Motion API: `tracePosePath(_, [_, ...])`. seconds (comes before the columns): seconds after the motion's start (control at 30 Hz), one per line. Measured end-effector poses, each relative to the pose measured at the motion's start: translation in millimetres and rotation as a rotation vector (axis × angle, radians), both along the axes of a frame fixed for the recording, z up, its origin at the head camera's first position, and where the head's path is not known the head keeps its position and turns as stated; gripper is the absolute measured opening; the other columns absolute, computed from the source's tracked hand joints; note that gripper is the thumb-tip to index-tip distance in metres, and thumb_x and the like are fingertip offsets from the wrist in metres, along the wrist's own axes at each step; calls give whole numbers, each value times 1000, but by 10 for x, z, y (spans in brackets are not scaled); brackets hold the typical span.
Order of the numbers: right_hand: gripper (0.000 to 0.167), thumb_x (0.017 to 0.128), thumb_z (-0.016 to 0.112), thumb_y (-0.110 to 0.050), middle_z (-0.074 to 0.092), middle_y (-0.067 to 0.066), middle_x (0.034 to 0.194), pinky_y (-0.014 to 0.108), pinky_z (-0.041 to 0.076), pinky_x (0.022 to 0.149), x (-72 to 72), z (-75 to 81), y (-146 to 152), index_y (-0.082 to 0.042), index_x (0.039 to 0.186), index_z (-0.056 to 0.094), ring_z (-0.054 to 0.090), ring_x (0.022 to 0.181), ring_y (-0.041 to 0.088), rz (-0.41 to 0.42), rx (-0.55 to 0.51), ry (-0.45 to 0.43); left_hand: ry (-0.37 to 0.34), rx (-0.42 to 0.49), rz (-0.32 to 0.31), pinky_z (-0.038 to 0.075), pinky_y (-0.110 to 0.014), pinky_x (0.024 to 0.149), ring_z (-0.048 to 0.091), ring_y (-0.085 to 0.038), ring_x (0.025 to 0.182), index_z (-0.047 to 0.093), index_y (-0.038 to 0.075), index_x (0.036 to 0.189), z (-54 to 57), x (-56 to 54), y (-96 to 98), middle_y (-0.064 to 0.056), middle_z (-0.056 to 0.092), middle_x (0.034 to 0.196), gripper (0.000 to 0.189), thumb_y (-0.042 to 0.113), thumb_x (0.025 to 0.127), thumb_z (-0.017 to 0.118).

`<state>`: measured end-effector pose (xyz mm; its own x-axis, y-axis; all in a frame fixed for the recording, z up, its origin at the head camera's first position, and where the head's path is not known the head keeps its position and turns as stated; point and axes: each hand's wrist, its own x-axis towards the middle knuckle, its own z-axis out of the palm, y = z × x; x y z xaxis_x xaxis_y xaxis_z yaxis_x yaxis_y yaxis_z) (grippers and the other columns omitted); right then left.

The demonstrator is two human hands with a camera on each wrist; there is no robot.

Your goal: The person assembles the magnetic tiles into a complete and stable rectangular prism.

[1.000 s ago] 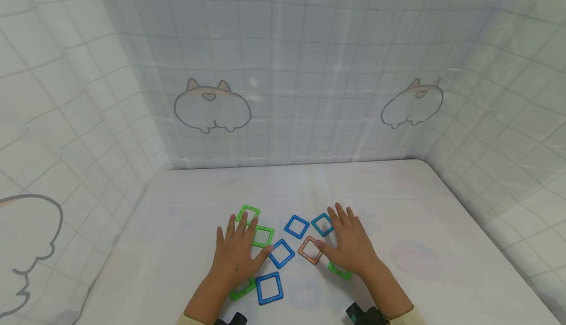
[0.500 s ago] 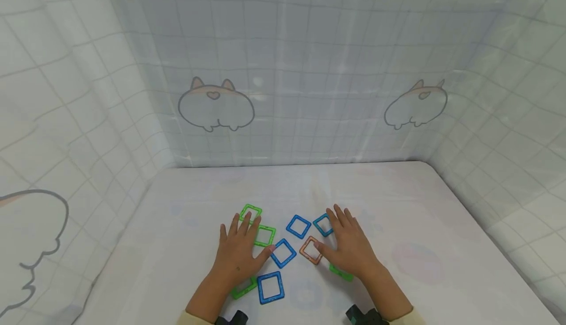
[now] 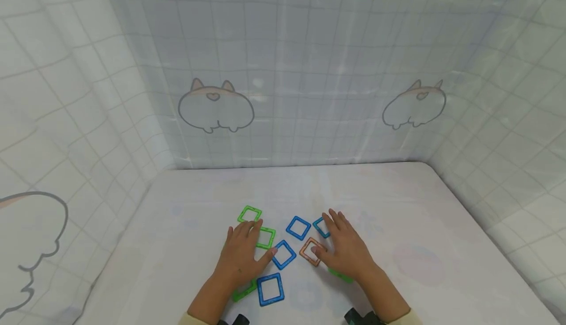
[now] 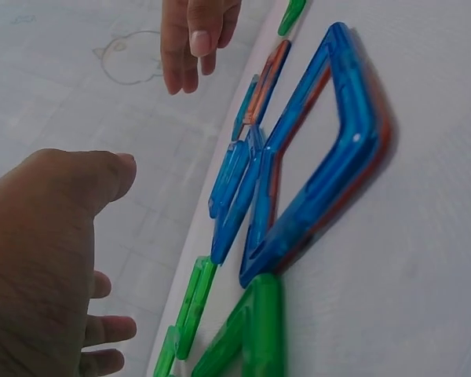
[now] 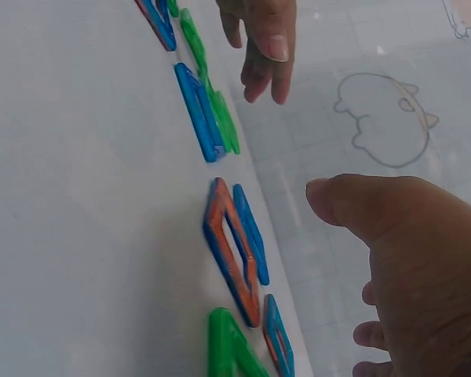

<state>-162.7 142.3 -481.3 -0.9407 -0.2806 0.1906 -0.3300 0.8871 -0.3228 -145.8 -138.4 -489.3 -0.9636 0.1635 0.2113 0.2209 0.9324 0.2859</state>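
My left hand [image 3: 240, 255] is held above the table on the left, fingers relaxed and holding nothing. Under and around it lie square magnetic tile frames: a far green tile [image 3: 249, 214], a second green tile [image 3: 267, 238] and a near green tile [image 3: 244, 291] partly covered by the wrist. Its thumb overlaps a blue tile [image 3: 284, 255] in the head view. My right hand [image 3: 348, 250], also relaxed and holding nothing, is above an orange tile [image 3: 306, 251], a teal-blue tile [image 3: 319, 228] and a mostly hidden green tile [image 3: 341, 275]. Both wrist views show the hands raised off the tiles.
Between the hands lies another blue tile [image 3: 298, 228], and a larger-looking blue tile [image 3: 270, 289] is nearest the person. The white-covered table [image 3: 420, 207] is enclosed by a gridded curtain [image 3: 292, 94] at the back and both sides. Dark wrist cameras [image 3: 363, 317] show at the bottom edge.
Both hands' fingers have drawn back slightly and bent a little more. The right hand has also shifted slightly left, its thumb further over the orange tile. The tiles lie as before.
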Motion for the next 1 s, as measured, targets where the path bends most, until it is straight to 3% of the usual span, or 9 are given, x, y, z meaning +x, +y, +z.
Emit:
tracePosePath(0.27, [88, 81, 70, -61, 41, 10, 156, 51, 40, 114, 7, -99, -47, -12, 150, 45, 35, 146, 33, 42, 32, 14, 0, 28, -14, 25, -58, 120, 37, -32, 143, 43, 12, 151, -72, 16, -2, -12, 47, 148, 85, 67, 88, 58])
tracePosePath(0.57, [89, 82, 69, -61, 40, 11, 157, 50, 42, 112, 22, -151, -71, -11, 151, 43, 36, 145, 32, 90, 5, 47, 87, 45, -20, 25, -60, 119, 38, -32, 140, 49, 12, 146, -96, 35, 43, -12, 51, 141, 79, 62, 87, 63])
tracePosePath(1.0, [89, 82, 70, -61, 39, 9, 157, 52, 44, 110, 35, -218, -93, -15, 152, 42, 37, 144, 30, 100, -7, 47, 63, 26, -44, 22, -59, 120, 36, -30, 141, 55, 14, 138, -119, 65, 101, -9, 52, 139, 70, 63, 88, 61])
